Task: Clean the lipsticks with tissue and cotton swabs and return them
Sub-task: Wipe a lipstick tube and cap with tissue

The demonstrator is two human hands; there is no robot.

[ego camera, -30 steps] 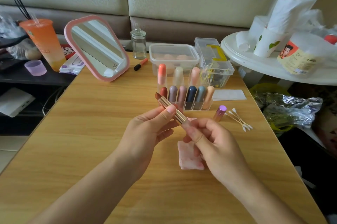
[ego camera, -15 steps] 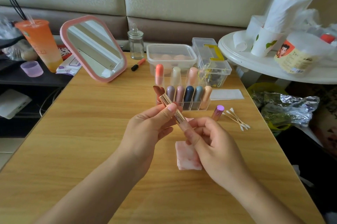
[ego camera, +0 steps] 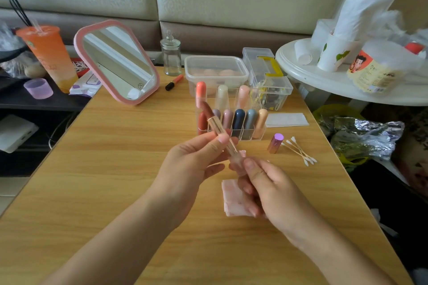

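Note:
An uncapped lipstick [ego camera: 214,122] with a gold tube and a brown-red tip points up and to the left above the table. My left hand [ego camera: 194,164] pinches the tube's middle between thumb and fingers. My right hand [ego camera: 266,187] grips its lower end. A pink-stained tissue [ego camera: 234,201] lies on the table under my right hand. Behind the hands a clear organizer [ego camera: 234,120] holds several capped lipsticks. A purple cap [ego camera: 275,143] and several cotton swabs [ego camera: 300,151] lie to the right.
A pink-framed mirror [ego camera: 117,62] stands at the back left, with a glass jar [ego camera: 171,56] and an orange lip pen [ego camera: 174,82] beside it. Clear plastic boxes [ego camera: 216,71] sit behind the organizer. A white round table [ego camera: 347,85] crowds the right edge.
The lipstick's tip has risen and swung more upright, in front of the organizer. Both hands kept their hold and shifted slightly.

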